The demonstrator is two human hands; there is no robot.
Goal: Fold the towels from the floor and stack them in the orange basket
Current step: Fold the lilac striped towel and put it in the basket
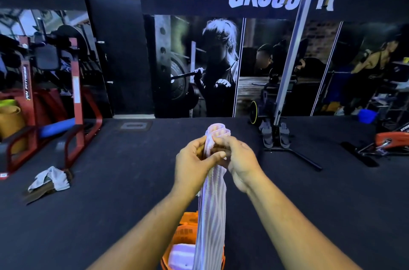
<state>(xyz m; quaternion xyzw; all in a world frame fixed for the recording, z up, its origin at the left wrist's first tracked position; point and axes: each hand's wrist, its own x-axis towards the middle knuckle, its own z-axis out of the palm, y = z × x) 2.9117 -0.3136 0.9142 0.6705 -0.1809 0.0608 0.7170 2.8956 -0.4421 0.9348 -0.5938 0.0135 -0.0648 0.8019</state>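
Both hands, left hand (194,159) and right hand (238,159), pinch the bunched top of the pale striped towel (212,214), which hangs over the orange plastic basket (188,225). Risk: bunched grip hides the corners, so the fold goes crooked or the tail drags onto the folded towel (181,254) in the basket.

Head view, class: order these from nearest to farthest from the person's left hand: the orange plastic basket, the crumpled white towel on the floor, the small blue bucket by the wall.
From the left hand:
1. Orange plastic basket, on the floor just below the hands.
2. Crumpled white towel, on the floor to the left.
3. Small blue bucket, far right, by the wall.
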